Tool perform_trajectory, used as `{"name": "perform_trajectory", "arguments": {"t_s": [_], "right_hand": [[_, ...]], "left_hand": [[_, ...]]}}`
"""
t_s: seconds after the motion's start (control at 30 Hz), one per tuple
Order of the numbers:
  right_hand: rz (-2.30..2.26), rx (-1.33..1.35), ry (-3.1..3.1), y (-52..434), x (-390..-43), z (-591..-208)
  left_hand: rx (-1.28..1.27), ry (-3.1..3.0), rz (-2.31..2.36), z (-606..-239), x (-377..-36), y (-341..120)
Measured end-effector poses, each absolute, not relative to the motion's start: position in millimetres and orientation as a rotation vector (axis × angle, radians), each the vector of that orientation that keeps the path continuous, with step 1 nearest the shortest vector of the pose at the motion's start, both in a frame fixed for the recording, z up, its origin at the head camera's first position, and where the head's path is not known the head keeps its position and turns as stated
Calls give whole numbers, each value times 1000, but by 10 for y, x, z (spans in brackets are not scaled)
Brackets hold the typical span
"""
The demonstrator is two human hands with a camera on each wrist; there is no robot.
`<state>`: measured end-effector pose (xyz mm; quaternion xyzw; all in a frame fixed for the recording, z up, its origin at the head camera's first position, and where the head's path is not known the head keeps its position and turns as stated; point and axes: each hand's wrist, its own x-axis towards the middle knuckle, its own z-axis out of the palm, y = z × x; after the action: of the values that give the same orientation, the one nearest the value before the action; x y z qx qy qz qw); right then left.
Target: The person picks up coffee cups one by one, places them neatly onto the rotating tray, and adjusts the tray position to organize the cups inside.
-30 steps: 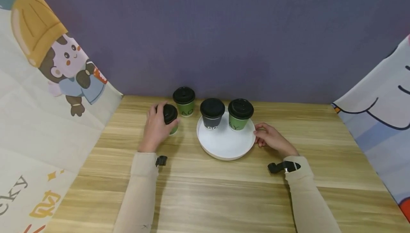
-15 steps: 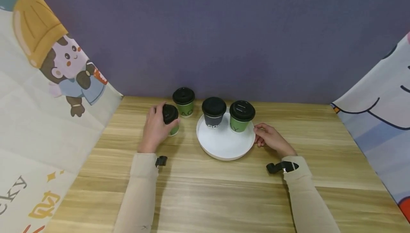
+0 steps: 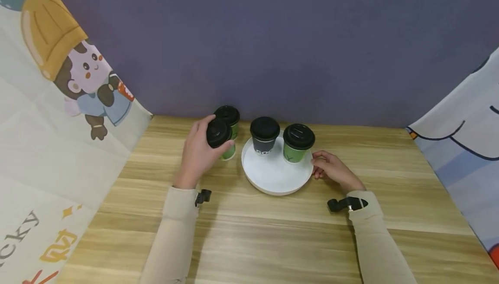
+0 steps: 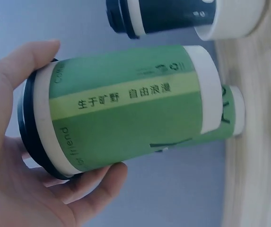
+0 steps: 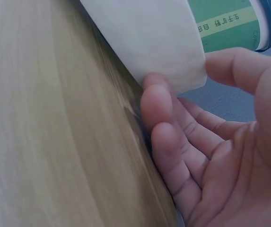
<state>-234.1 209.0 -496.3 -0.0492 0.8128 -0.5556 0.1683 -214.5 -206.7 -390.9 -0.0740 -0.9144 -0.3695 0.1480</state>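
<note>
We see the left hand [image 3: 199,154] gripping a green cup [image 3: 223,142] with a black lid, thumb and fingers curled round its upper wall, left of centre in the head view. The white tray [image 3: 273,180] lies to its right in frame, just beside it, so the left hand is the nearer one to the free tray space. The cup's long axis stands roughly upright, lid tipped slightly toward us; whether its base touches the table [image 3: 273,240] we cannot tell. In the left wrist view the cup [image 4: 126,109] shows a lighter green band with printed characters and a white rim. The right hand [image 3: 331,169] pinches the tray's right edge, fingers curled, thumb on the rim [image 5: 173,61]. A dark cup [image 3: 264,135] and another green cup [image 3: 298,143] stand on the tray's far side; a third green cup [image 3: 230,117] sits just behind the held one.
</note>
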Motion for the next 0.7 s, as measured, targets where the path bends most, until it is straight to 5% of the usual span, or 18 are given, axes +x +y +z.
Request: {"name": "perform_trajectory", "arguments": {"t_s": [0.7], "right_hand": [[-1605,-171,2259,2124,-2306,-4920]], "left_hand": [[-375,-2538,-1174,-3946,-2071,-1681]]}}
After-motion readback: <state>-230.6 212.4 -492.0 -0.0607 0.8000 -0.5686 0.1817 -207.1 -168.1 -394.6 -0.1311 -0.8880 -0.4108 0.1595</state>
